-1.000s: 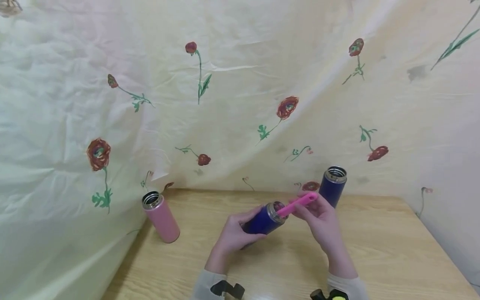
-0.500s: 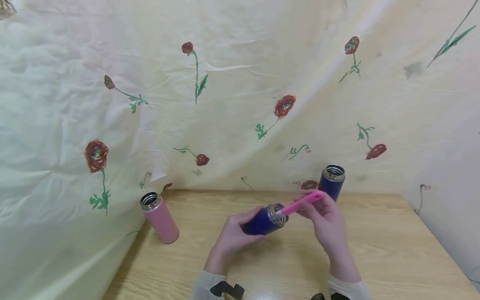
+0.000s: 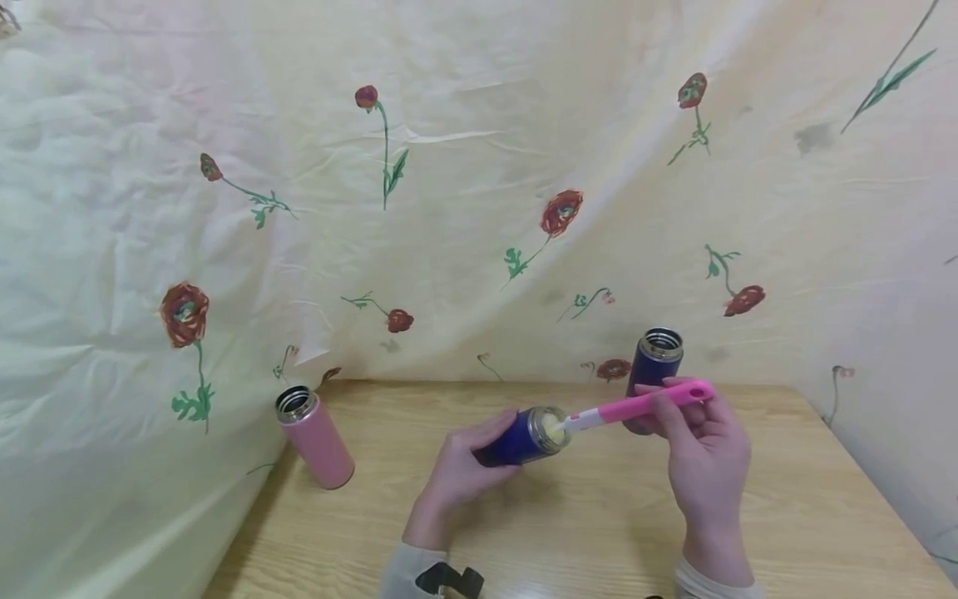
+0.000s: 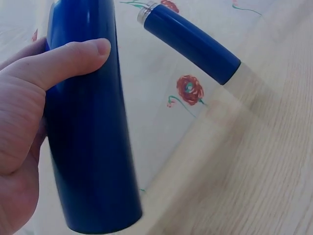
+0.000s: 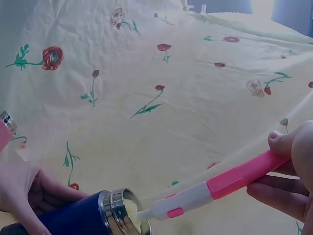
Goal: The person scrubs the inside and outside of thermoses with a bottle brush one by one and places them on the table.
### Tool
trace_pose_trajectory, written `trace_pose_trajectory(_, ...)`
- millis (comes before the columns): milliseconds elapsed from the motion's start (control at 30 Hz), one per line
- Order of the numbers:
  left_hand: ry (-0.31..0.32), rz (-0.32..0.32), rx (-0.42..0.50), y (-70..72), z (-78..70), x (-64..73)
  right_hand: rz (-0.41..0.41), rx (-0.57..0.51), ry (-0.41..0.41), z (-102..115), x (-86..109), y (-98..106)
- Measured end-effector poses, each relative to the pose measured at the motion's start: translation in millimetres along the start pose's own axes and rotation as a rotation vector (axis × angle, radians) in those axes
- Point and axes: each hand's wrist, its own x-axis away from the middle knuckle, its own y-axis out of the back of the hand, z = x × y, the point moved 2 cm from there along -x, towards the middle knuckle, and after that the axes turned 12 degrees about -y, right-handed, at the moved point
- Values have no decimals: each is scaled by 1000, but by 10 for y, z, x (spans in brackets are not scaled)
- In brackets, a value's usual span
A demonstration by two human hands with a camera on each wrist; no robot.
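In the head view my left hand point(image 3: 462, 472) holds a dark blue bottle point(image 3: 511, 445) without a lid, tilted with its steel mouth toward the right. The left wrist view shows the thumb across the blue bottle's side point(image 4: 93, 147). My right hand point(image 3: 709, 470) pinches the pink end of a pink-and-white bottle brush point(image 3: 639, 405). Its pale yellow head point(image 5: 131, 210) sits in the bottle's mouth, mostly hidden by the steel rim. Just behind the right hand, a second open blue bottle point(image 3: 657, 366) stands on the table, its lower part partly covered by the fingers.
An open pink bottle point(image 3: 323, 445) stands at the left of the wooden table point(image 3: 599, 541). A pale cloth point(image 3: 449, 249) printed with red flowers hangs behind the table and along its left side.
My right hand has moved right, drawing the brush partly out of the blue bottle, so its white section and yellow head now show. My left hand keeps its hold, nearly unmoved.
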Motion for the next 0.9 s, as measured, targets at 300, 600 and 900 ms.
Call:
trace_pose_trajectory(300,-346,-82,-115,15,16,-30,-359,-94,-101,88,27,40)
trace_pose_trajectory(600,-307,-91,-81,25,16,-50,-334,-131,12,206,91,-19)
trace_pose_trajectory(900,2,-2,88,115,-35,-8,91,-428,355,250,129,-19)
